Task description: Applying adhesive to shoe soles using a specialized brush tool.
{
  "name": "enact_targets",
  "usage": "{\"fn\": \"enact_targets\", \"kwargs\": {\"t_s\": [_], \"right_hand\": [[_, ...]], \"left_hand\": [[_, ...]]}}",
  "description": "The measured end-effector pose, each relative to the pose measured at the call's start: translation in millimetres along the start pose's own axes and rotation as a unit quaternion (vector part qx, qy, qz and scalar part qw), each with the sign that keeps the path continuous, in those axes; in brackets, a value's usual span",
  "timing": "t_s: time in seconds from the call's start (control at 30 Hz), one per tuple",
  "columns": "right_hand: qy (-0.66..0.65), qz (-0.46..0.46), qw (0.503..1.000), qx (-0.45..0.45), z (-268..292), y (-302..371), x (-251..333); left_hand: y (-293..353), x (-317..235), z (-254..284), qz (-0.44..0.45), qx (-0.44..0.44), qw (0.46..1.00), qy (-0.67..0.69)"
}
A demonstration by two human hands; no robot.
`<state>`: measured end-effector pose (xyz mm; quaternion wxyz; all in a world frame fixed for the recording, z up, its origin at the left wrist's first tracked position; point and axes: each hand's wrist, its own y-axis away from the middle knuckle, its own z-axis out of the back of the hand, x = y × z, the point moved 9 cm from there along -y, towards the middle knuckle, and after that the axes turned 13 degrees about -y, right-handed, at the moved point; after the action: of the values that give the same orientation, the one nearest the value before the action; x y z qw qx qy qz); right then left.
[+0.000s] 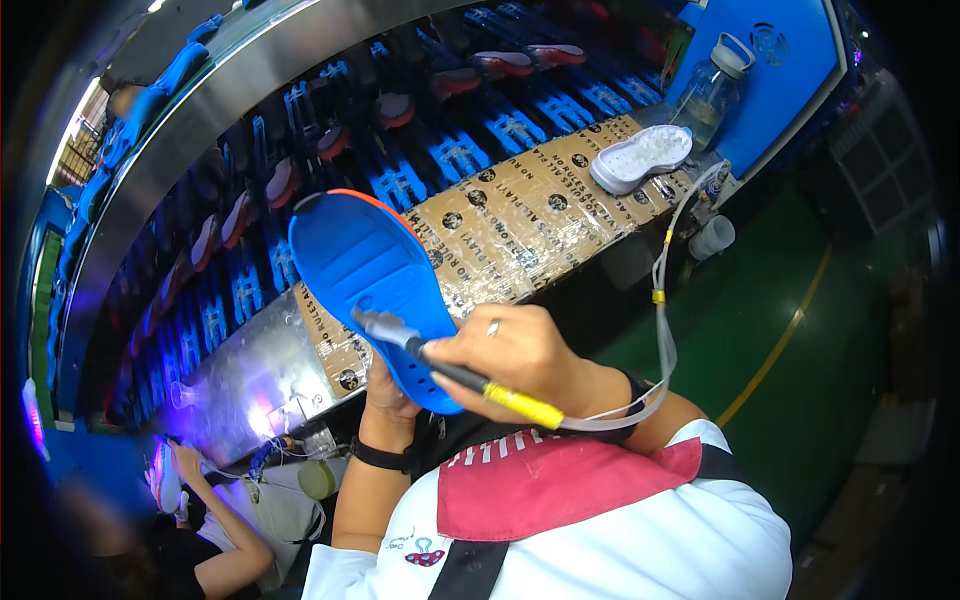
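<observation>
A blue shoe sole (365,260) with an orange edge is tilted up in front of me, its inner side facing me. My left hand (388,392) grips it from below near the end with small holes; some of those fingers are hidden behind it. Closed around a brush (460,374) is my right hand (525,355), which wears a ring. The brush has a black and yellow handle, and its bristles lie against or just over the sole's inner face. From the handle's rear end runs a clear tube (664,340), curving up to the right.
Beyond the sole runs a ledge covered with printed cardboard (520,225), carrying a white sole (640,162) and a clear bottle (712,95). Blue racks (515,130) with shoe parts stand behind it. At lower left a co-worker's arm (225,530) reaches toward another sole.
</observation>
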<state>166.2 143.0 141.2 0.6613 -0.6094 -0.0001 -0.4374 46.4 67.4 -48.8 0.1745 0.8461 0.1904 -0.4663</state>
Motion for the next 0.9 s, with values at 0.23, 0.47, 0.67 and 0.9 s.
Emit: {"fn": "enact_targets", "kwargs": {"t_s": [0.23, 0.47, 0.67, 0.9], "right_hand": [[-0.123, -0.039, 0.992, -0.009, -1.1, 5.5, -4.9], [-0.157, -0.05, 0.985, 0.051, -25.5, 20.3, -5.0], [-0.176, -0.172, 0.966, 0.078, -29.1, 32.1, -28.3], [-0.133, -0.126, 0.977, 0.105, -20.6, 22.1, -26.0]], "left_hand": [[-11.6, -22.0, -24.4, -0.015, 0.105, 0.979, 0.173], [-16.1, -45.4, -23.8, -0.105, 0.118, 0.956, 0.249], [-16.4, -62.9, -16.2, -0.127, 0.121, 0.963, 0.205], [-14.6, -69.2, 1.6, -0.044, 0.125, 0.989, 0.062]]}}
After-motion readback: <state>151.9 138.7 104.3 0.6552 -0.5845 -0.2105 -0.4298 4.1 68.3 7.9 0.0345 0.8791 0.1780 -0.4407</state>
